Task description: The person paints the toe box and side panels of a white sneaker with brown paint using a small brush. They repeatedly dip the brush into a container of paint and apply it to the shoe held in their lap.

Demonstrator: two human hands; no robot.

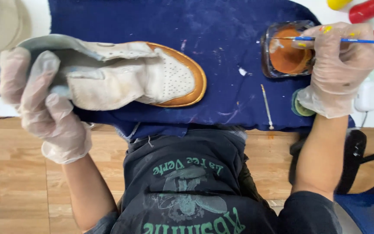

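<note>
My left hand [40, 97], in a clear glove, grips the heel end of a white shoe [126, 76] that lies on its side on a dark blue cloth [174, 26]. The shoe's toe has small perforations and an orange-painted sole edge. My right hand [340, 60], also gloved and flecked with yellow paint, holds a thin blue-handled paintbrush [360, 40]. The brush tip reaches over a square glass jar [287, 50] of orange paint, which stands at the cloth's right edge.
A thin stick [266, 106] lies on the cloth near its front edge. A small round lid [300, 106] sits under my right wrist. Red and yellow bottles [364, 8] stand at the far right. A dark bag [364, 173] rests on the wooden floor.
</note>
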